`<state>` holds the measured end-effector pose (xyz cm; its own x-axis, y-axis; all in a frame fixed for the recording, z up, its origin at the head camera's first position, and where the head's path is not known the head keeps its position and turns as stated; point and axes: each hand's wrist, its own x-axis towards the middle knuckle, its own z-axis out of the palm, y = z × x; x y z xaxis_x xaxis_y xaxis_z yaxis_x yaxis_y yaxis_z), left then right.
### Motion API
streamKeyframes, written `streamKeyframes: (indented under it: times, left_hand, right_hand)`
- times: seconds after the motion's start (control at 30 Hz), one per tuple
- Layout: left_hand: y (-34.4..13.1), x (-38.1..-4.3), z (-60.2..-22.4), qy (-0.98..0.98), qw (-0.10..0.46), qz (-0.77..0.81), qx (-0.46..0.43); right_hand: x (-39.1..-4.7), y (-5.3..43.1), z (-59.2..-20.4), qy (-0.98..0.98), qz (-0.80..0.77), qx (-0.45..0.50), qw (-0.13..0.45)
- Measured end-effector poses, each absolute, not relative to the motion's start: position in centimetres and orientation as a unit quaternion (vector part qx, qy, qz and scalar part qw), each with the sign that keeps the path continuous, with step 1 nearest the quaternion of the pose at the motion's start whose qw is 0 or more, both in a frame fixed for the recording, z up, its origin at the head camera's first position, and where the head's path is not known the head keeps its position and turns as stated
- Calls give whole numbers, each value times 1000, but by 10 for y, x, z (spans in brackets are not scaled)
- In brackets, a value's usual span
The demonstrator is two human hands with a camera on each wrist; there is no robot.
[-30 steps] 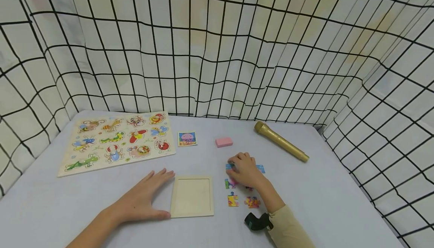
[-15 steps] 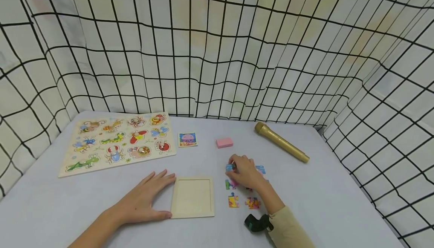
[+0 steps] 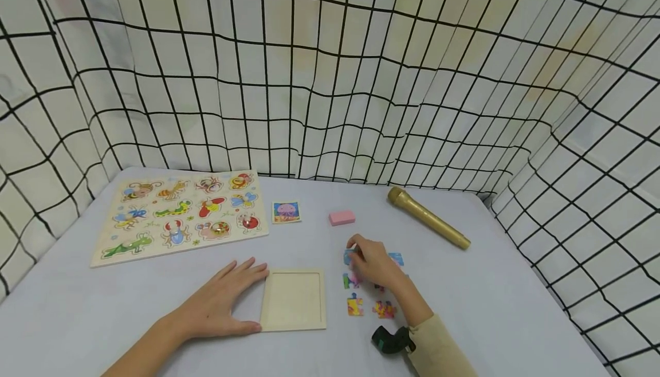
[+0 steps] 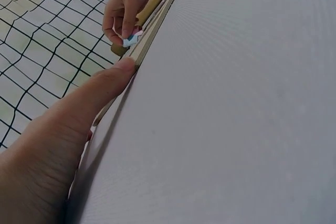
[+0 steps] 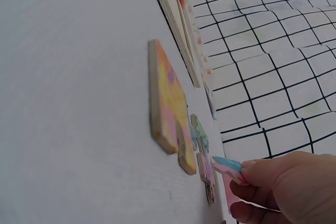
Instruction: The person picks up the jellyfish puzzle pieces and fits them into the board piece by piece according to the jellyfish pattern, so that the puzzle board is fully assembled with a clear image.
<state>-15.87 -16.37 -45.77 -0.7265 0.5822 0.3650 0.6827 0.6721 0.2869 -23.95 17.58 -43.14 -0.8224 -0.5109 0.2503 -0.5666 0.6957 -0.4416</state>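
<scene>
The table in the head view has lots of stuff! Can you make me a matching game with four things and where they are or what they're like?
Things:
1. wooden tray
2. microphone
3. pink block
4. puzzle piece

Clues:
A. between the picture card and the gold-coloured thing
B. pinched in the right hand
C. touched by the left hand
D. gold-coloured and lying aslant

Right pairs: 1-C, 2-D, 3-A, 4-B

Pink block (image 3: 342, 218), gold microphone (image 3: 429, 218) and insect-picture board (image 3: 193, 232) before black netting (image 3: 293, 45).
</scene>
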Motion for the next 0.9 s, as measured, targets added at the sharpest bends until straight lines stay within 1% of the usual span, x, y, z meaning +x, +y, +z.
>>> streamKeyframes:
  times: [0.13, 0.33, 0.47, 0.77, 0.9]
  left_hand:
    - [-164, -158, -458, -905, 129, -200, -353]
    - [-163, -158, -458, -907, 124, -196, -352]
    - [-162, -157, -458, -910, 120, -196, -345]
    - [-159, -158, -455, -922, 75, -200, -322]
    - [-160, -157, -454, -925, 69, -197, -317]
  right_hand:
    - [-240, 174, -429, -917, 262, 296, 56]
    - [-237, 172, -422, -906, 303, 294, 35]
    - [-236, 169, -419, -895, 317, 311, 34]
    - [-234, 159, -420, -887, 337, 314, 9]
    - [-233, 152, -420, -878, 348, 327, 8]
